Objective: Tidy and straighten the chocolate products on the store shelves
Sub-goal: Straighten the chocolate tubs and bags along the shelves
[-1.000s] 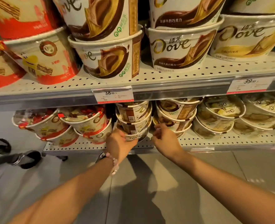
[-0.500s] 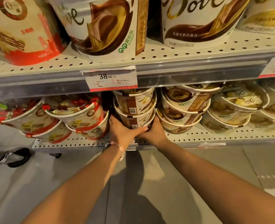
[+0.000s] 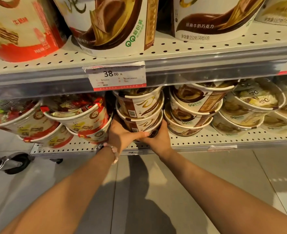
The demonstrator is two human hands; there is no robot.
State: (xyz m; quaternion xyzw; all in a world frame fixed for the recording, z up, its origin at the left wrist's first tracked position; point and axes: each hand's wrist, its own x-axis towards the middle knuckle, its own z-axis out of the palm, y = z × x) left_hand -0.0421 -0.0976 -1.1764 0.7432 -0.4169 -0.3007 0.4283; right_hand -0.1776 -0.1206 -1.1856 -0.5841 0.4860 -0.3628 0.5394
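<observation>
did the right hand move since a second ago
Yes. The right hand went from hovering apart in front of the lower shelf edge leftward and in, and now grips the bottom tub opposite the left hand.

upper tubs (image 3: 112, 24) cropped, price-tag (image 3: 115, 76) smallprint illegible

This is a shop aisle. Directly above the gripping hands, a printed price tag (image 3: 117, 76) reading 38.00 sits in the clear rail of a perforated metal shelf (image 3: 207, 49). Identical chocolate tubs (image 3: 196, 105) stand stacked in rows to either side of the grip, and a trolley wheel (image 3: 14, 163) rests on the tiled floor (image 3: 240, 166) down to its left.
</observation>
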